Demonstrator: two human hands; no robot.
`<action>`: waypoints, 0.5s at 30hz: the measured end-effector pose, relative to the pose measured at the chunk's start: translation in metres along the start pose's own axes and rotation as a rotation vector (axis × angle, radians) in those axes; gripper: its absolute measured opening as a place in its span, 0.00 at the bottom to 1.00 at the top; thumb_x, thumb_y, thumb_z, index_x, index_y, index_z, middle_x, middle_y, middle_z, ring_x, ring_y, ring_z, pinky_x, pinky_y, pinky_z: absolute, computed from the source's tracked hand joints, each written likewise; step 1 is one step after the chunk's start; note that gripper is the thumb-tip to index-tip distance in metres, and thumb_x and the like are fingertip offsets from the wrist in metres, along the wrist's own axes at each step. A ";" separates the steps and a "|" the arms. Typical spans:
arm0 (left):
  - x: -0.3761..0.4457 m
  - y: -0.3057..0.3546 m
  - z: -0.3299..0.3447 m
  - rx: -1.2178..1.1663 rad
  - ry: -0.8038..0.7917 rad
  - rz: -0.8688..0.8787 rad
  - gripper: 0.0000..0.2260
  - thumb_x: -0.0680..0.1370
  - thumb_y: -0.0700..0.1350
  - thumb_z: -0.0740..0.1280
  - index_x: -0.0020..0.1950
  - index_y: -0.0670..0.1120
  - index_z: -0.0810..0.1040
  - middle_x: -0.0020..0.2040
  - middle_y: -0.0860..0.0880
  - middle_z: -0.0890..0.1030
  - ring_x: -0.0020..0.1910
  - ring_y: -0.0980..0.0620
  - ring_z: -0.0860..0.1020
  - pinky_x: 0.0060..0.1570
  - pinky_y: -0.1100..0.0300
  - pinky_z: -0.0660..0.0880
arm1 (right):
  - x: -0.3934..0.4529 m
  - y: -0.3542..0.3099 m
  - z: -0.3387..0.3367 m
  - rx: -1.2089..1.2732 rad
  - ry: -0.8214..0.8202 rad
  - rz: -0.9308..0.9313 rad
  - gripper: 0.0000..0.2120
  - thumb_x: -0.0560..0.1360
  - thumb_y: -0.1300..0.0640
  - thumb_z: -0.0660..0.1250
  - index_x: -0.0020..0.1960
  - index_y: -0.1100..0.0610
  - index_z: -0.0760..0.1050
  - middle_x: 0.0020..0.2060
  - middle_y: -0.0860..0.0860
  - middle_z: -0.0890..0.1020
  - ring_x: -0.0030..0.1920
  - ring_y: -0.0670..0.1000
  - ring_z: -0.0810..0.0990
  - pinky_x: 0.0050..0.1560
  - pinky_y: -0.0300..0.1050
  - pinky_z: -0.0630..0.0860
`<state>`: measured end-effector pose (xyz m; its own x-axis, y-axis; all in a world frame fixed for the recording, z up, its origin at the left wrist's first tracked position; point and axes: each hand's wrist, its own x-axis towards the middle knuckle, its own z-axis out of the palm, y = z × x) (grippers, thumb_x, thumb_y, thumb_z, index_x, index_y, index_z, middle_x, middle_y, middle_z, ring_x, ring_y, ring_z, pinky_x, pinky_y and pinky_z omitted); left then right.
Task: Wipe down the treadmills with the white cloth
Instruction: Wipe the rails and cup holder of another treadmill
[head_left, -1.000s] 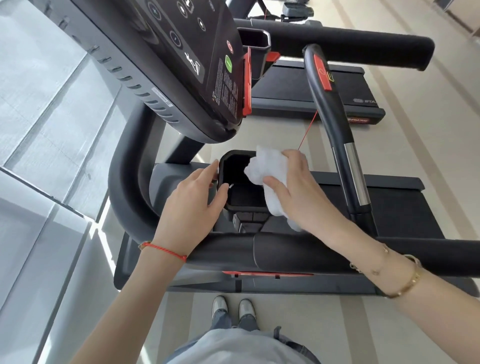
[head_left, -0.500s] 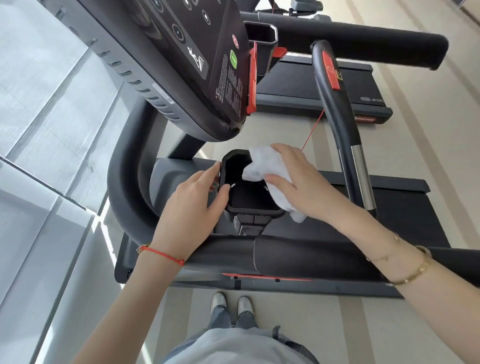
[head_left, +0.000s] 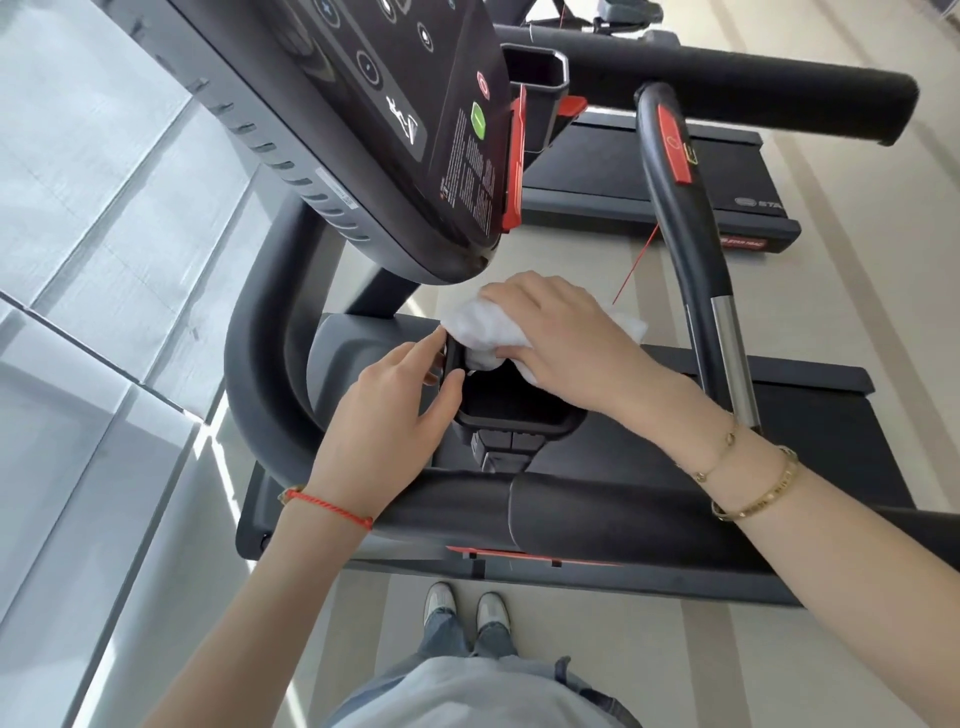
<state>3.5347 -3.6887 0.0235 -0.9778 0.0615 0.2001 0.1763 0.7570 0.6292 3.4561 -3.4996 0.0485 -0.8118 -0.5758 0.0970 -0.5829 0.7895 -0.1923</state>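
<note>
A pale beige floor with faint darker stripes is stretching away across the room to the right and top. Along the left side, large frosted glass window panels in thin grey frames are letting in soft daylight. That light is falling in a bright strip on the floor at the foot of the panels.

L hand pinching, R hand curled, pressing

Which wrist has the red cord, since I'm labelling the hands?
The left hand, gripping the black holder's edge. The right hand, pressing the white cloth, wears gold bracelets instead.
</note>
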 end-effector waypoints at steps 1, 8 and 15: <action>0.000 0.000 0.000 0.003 0.000 0.000 0.19 0.81 0.50 0.63 0.72 0.48 0.73 0.49 0.50 0.81 0.47 0.51 0.79 0.48 0.51 0.78 | -0.005 0.001 -0.001 0.045 0.001 0.067 0.23 0.78 0.54 0.66 0.72 0.55 0.67 0.64 0.55 0.72 0.59 0.60 0.72 0.59 0.53 0.68; -0.005 0.002 -0.006 0.040 -0.008 0.010 0.21 0.81 0.50 0.63 0.74 0.46 0.71 0.55 0.49 0.81 0.53 0.50 0.78 0.51 0.56 0.75 | -0.038 -0.004 -0.015 0.449 -0.066 0.410 0.22 0.81 0.49 0.60 0.74 0.46 0.61 0.69 0.49 0.66 0.62 0.53 0.71 0.57 0.50 0.71; -0.016 0.012 -0.017 0.059 0.030 0.139 0.17 0.81 0.47 0.64 0.69 0.45 0.76 0.64 0.50 0.78 0.61 0.49 0.73 0.62 0.49 0.73 | -0.082 -0.022 -0.038 0.378 -0.024 0.313 0.21 0.79 0.39 0.58 0.71 0.41 0.64 0.67 0.41 0.69 0.61 0.46 0.71 0.54 0.44 0.69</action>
<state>3.5544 -3.6912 0.0407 -0.9405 0.1498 0.3051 0.3021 0.7796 0.5486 3.5343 -3.4613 0.0814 -0.9424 -0.3315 -0.0439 -0.2543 0.7958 -0.5496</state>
